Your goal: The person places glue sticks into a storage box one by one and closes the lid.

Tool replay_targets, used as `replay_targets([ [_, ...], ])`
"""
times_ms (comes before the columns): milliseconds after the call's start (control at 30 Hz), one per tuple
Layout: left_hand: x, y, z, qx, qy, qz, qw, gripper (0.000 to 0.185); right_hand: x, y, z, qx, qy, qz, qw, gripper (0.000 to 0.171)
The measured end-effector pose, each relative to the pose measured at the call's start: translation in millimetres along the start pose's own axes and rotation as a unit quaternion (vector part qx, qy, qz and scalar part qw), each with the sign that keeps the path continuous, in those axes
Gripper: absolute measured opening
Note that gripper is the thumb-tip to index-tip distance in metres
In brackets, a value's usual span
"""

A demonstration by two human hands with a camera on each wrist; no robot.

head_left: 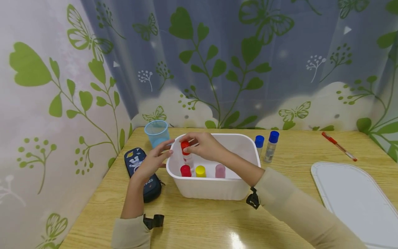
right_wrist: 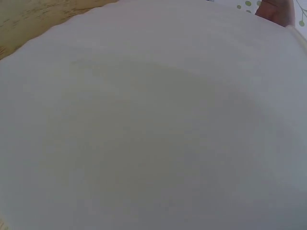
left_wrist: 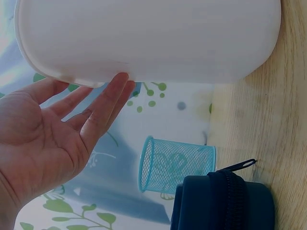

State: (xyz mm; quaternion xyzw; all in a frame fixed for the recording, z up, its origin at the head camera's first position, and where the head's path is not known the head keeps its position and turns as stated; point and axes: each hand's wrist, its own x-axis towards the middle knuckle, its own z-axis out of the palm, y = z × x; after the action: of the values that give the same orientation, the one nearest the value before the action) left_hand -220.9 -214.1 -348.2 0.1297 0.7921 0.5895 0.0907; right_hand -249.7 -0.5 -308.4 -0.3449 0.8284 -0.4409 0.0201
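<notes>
Inside the white plastic bin (head_left: 209,188), at its left end, my right hand (head_left: 205,147) pinches a red-capped bottle (head_left: 187,158) by its cap. The bottle is upright, with a pale body and red print. Along the near wall stand a second red cap (head_left: 186,170), a yellow cap (head_left: 200,171) and a pink cap (head_left: 220,171); their lower parts are hidden by the wall. My left hand (head_left: 153,162) touches the bin's left end at the rim, its fingers mostly straight against the outer wall in the left wrist view. White bin wall (right_wrist: 153,124) fills most of the right wrist view.
Left of the bin lie a dark blue pencil case (head_left: 152,188) and a light blue mesh cup (head_left: 157,131). Two blue-capped bottles (head_left: 271,147) stand right of it. A red pen (head_left: 339,146) and a white board (head_left: 357,197) are farther right. A patterned curtain (head_left: 224,69) hangs behind.
</notes>
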Motion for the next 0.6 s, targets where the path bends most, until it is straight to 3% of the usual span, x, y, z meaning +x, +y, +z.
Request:
replay_targets([
  [233,1.5,-0.3,0.2,0.0,0.001,0.003,1.0,0.05,-1,6,5,0.003,-0.024,0.035,0.999,0.025],
  [600,1.2,-2.7,-1.1,0.004,0.001,0.004,1.0,0.05,-4,11,13,-0.038,-0.064,0.02,0.997,0.023],
])
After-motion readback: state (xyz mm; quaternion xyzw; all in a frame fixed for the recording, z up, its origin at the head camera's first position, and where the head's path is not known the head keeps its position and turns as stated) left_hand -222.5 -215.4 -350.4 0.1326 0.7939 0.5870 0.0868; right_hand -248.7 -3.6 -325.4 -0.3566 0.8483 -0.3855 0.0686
